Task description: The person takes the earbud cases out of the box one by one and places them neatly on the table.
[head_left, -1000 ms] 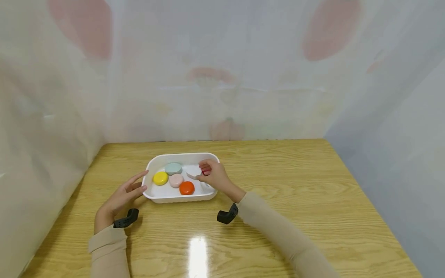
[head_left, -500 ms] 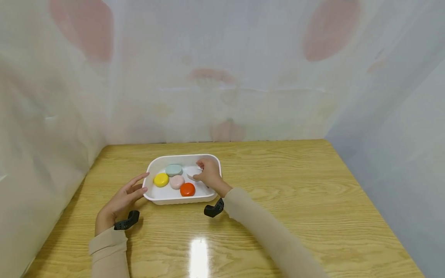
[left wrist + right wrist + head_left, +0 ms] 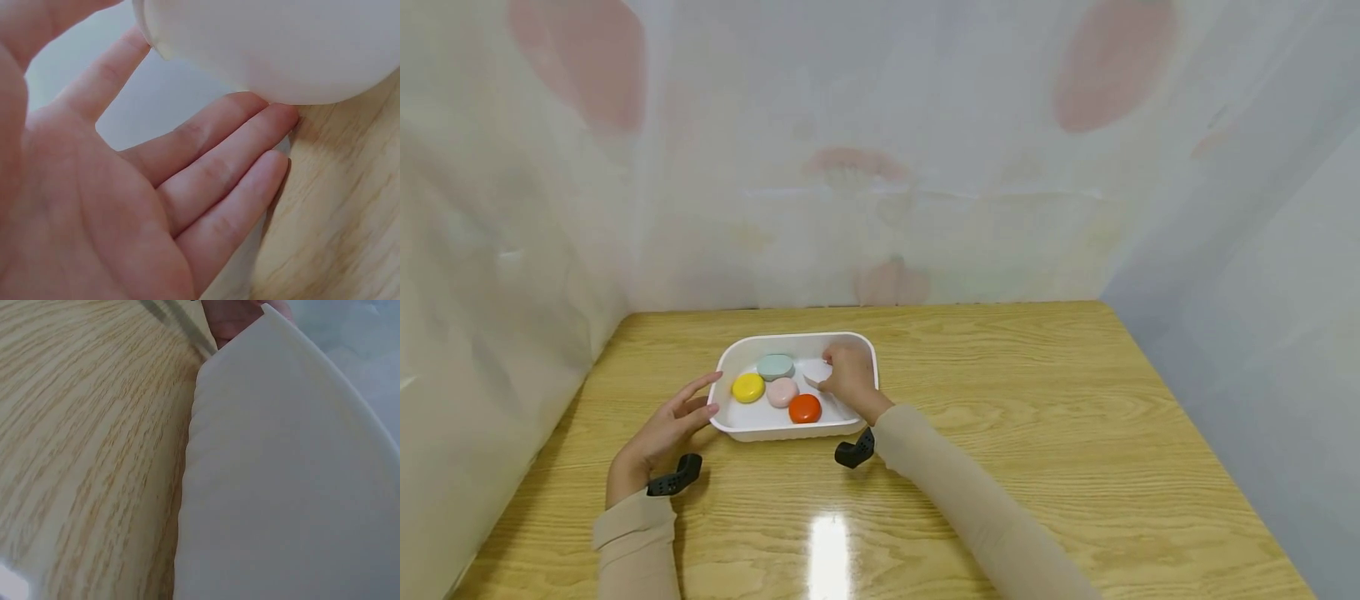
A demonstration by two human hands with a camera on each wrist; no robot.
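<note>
In the head view, my left hand (image 3: pixel 662 432) touches the left end of a white tray (image 3: pixel 797 433). Its thumb and index finger are at the rim; in the left wrist view the other fingers lie extended below. My right hand (image 3: pixel 852 379) reaches into the tray's right side, fingers and thumb curled downward over a spot where a red piece showed earlier; that piece is hidden now. Beside the thumb tip shows a sliver of a white piece (image 3: pixel 812 381). Smooth rounded pieces lie further left: pale blue (image 3: pixel 775 367), yellow (image 3: pixel 748 387), pink (image 3: pixel 782 392) and orange-red (image 3: pixel 805 408).
The tray stands on a wood-grain table (image 3: pixel 1037 417) toward its back left. Pale patterned sheeting (image 3: pixel 880 225) rises behind the table and along both sides. A black wrist device (image 3: pixel 676 477) sits on the left wrist and another black device (image 3: pixel 854 450) on the right.
My right wrist and forearm have moved left, and the hand sits lower in the tray. The red piece seen under its fingers is now covered. My left hand has stayed at the rim.
</note>
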